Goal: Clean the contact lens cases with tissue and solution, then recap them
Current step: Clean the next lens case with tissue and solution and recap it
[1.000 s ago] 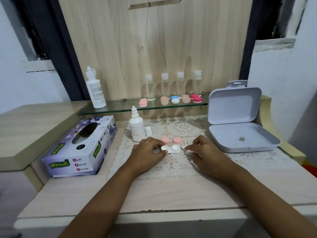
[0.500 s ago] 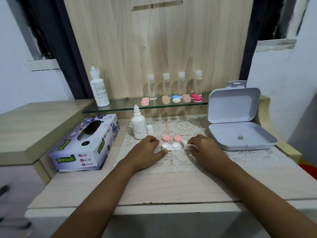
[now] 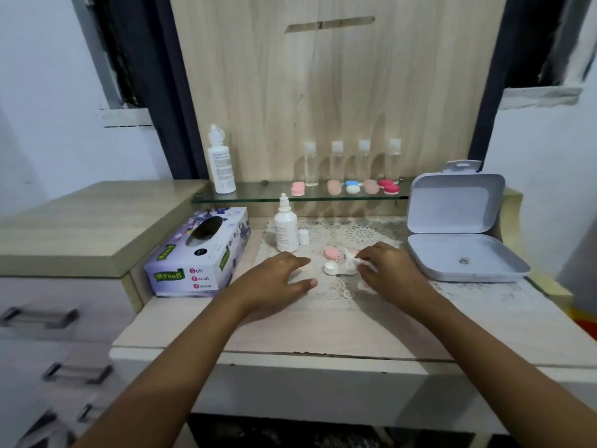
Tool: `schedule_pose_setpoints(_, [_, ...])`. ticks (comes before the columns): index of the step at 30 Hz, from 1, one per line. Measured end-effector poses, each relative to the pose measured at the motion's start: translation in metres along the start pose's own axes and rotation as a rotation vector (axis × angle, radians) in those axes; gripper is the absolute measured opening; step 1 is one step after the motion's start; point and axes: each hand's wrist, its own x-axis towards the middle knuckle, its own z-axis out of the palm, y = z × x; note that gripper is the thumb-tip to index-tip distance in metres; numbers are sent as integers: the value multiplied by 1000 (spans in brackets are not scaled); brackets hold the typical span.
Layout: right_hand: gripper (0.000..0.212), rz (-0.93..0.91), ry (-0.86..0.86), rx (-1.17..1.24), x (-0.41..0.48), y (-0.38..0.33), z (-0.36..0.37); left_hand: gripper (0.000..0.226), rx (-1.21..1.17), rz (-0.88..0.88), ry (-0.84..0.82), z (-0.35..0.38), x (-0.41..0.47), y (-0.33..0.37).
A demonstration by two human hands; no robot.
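White lens case, where does it sit now? asks the first observer.

On the lace mat, near the middle and uncapped, says the second. One pink cap lies just beyond it, and the other is mostly hidden behind the tissue.

And the hands?

The left hand was steadying the case's left end half a second ago. It has let go and rests flat on the mat to the left, fingers straight, holding nothing. The right hand, which waited at the right, has come in and pinches the tissue at the case's right well.

Meaning?

Probably the wiping of that well is starting one-handed, so the light case may slide. Recapping is not yet done.
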Motion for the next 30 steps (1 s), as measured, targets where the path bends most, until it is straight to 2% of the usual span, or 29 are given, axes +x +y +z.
schedule_pose_setpoints(8, [21,-188,-24,95,-4,-65,15,54,35,-22,21,-34,-73,-22])
schedule_pose_setpoints(16, [21,-341,-105,191,-5,-149,52,56,65,-185,114,-56,-164,-73])
schedule_pose_setpoints(21, [20,-457,-156,309,-9,-213,82,88,32,-304,208,-66,-224,-106])
schedule_pose_setpoints(24, [22,-511,-227,378,-15,-256,103,86,20,-418,216,-66,-259,-133])
schedule_pose_setpoints(30, [26,-640,-390,429,-42,-331,159,106,-46,-560,263,-43,-321,-188])
